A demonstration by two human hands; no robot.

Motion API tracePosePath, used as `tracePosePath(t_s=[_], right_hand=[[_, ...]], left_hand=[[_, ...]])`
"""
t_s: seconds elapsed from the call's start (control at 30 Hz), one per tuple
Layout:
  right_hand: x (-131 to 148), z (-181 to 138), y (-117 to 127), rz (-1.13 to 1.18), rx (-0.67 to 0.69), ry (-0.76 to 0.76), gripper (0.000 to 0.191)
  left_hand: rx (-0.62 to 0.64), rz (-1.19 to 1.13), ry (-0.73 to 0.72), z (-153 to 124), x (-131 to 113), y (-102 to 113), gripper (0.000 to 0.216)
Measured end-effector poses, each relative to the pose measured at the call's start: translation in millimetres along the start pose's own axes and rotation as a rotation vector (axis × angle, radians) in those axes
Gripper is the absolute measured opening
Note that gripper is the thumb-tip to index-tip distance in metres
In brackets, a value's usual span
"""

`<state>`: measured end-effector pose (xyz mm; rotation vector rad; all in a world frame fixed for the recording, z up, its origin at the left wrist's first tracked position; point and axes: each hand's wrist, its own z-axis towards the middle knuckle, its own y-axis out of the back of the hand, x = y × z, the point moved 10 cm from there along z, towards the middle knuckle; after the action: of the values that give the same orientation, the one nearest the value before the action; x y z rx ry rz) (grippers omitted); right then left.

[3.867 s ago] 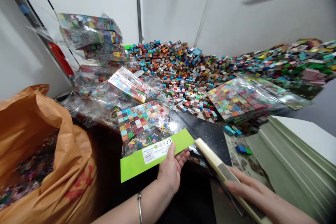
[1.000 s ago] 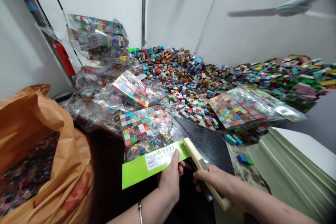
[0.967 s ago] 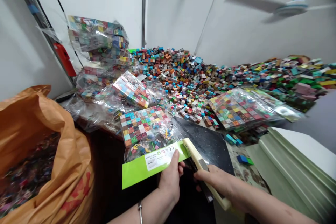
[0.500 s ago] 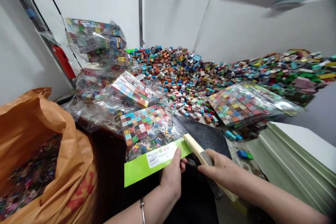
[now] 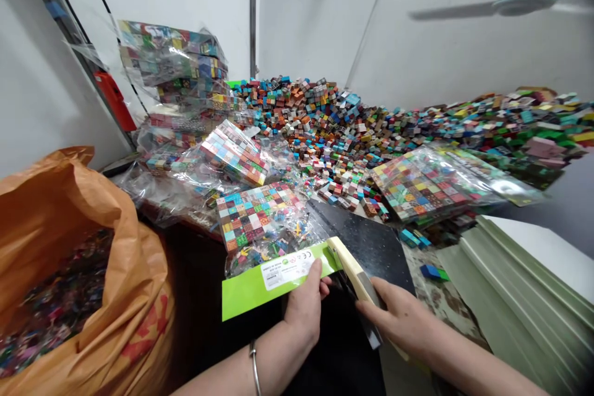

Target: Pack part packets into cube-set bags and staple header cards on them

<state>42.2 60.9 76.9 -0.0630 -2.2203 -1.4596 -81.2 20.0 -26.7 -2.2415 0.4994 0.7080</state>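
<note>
My left hand (image 5: 306, 300) pinches the green header card (image 5: 248, 294) of a clear bag (image 5: 266, 223) by its right part, thumb on top. Colourful printed cubes and small figures fill the bag, which lies at the table's edge. A white label (image 5: 288, 267) is on the card. In my right hand (image 5: 399, 315) is a cream-coloured stapler (image 5: 352, 269). Its jaws are around the right end of the card. My right fingers wrap the stapler's handle; its lower arm shows beneath, partly hidden by the hand.
An orange sack (image 5: 134, 260) of small figures stands at left. Wrapped block packs (image 5: 171, 68) are stacked behind it. A large heap of small blocks (image 5: 325, 130) runs along the wall. Bagged packs (image 5: 422, 189) and pale green folded sheets (image 5: 501, 284) lie at right.
The stapler's lower arm has swung closer to its upper arm, and my right hand has shifted slightly. The header card has tilted a little; my left hand keeps its hold.
</note>
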Motion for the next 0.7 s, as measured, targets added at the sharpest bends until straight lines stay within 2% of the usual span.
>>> tracePosePath(t_s=[0.13,0.23,0.37,0.47,0.6,0.7], right_hand=[[8.0,-2.3,6.7,-0.077,-0.027,0.049,0.012],[3.5,-4.2,1.1,-0.127,-0.023,0.05,0.011],[-12.1,-14.8,-14.5,0.035,0.033,0.01,0.021],[-25.7,-29.6,-16.8,0.073,0.023,-0.02,0.025],[-48.7,-44.9,-3.2,0.063,-0.023,-0.088,0.03],[-63.2,-41.6,18.0,-0.052,-0.073,-0.121,0.03]], left_hand=[[0.0,0.006,0.001,-2.3,-3.6,-2.2,0.021],[-0.018,-0.029,0.012,-1.8,-4.2,-1.4,0.02],[-0.003,-0.038,0.038,0.8,-2.2,-1.2,0.022],[0.01,-0.021,0.031,1.6,-2.8,-0.5,0.023],[0.017,-0.029,0.061,0.7,0.2,0.4,0.024],[0.037,-0.041,0.061,-0.1,0.3,-0.6,0.026]])
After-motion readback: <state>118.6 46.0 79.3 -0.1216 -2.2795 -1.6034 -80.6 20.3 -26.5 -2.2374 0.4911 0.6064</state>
